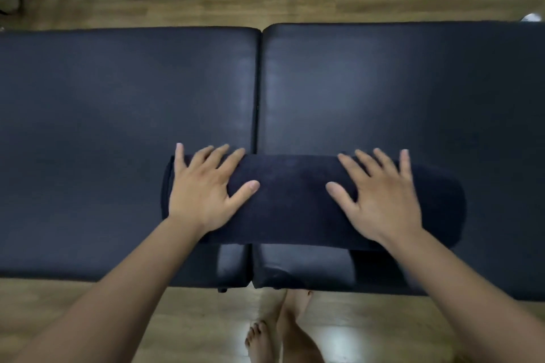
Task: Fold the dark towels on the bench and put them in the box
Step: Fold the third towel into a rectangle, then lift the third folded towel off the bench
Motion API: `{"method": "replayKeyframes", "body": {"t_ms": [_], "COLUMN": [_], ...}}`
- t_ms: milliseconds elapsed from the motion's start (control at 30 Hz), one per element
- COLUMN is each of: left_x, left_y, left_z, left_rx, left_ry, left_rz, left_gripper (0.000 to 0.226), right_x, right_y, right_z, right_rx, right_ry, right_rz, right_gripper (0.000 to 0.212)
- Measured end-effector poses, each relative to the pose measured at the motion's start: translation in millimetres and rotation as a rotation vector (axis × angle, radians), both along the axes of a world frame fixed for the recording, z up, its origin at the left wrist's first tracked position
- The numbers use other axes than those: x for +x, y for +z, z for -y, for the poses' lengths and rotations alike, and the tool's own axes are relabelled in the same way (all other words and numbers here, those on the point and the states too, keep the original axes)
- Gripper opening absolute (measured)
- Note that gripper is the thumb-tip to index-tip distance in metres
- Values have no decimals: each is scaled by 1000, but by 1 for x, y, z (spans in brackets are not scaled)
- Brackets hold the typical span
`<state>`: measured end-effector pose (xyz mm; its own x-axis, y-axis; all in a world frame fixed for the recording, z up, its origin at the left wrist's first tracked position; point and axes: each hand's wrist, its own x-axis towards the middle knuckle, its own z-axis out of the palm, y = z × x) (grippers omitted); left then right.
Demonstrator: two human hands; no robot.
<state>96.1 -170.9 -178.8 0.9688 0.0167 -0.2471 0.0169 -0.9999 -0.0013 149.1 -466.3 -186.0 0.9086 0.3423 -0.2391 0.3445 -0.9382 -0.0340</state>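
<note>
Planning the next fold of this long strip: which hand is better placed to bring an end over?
Left, marginally: the left hand lies by the towel end; the right hand sits farther in.

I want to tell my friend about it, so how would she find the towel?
Look at the big dark padded bench with a seam down its middle. Near its front edge, across that seam, lies the dark towel, a long folded strip. The left hand and right hand lie flat on its ends, and it looks fuzzy while the bench is shiny.
</note>
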Motion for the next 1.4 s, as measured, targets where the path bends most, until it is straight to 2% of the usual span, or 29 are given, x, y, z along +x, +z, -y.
{"method": "replayKeyframes", "body": {"t_ms": [133,267,333,400,467,533,633,700,767,833,933,1000,1067,1167,1200,1300,1400], "left_x": [8,22,24,18,-2,-11,-28,-37,-38,-38,-35,-28,-21,-9,-2,25,56], "left_y": [-14,-3,15,22,19,8,-5,-8,-8,-3,0,-2,0,9,13,28,44], "left_z": [2,5,27,69,97,80,17,-10,-19,-22,-34,-45,-54,-60,-59,-35,21], "left_rx": [1,50,60,-33,-117,-79,-76,-315,-681,-973,-1178,-1250,-1337,-1390,-1399,-1386,-1343], "left_ry": [37,17,-22,-136,-227,-113,276,534,749,926,1085,1043,1001,971,950,808,623], "left_rz": [-76,-149,-109,0,5,69,57,24,47,60,-50,-149,-246,-301,-302,-321,-403], "left_gripper": [85,87,79,70,65,64,68,68,71,83,84,79,71,53,48,40,30], "right_x": [4,8,8,0,-18,-17,-2,2,2,-4,-19,-27,-34,-52,-60,-99,-159], "right_y": [-12,-6,8,18,14,8,-8,-12,-12,-7,1,2,8,17,20,38,59], "right_z": [11,9,-2,-29,-40,-14,57,81,79,76,76,78,80,90,95,112,146], "right_rx": [-44,-13,15,115,146,117,15,126,381,612,857,917,1023,1147,1173,1278,1396], "right_ry": [-129,-122,-88,-23,81,30,-182,-415,-615,-768,-1057,-1160,-1264,-1353,-1376,-1476,-1604], "right_rz": [4,-51,-32,13,19,34,51,-25,-139,-185,-260,-319,-469,-634,-616,-507,-378], "right_gripper": [71,75,69,61,60,61,65,70,72,73,92,83,75,94,95,74,70]}}
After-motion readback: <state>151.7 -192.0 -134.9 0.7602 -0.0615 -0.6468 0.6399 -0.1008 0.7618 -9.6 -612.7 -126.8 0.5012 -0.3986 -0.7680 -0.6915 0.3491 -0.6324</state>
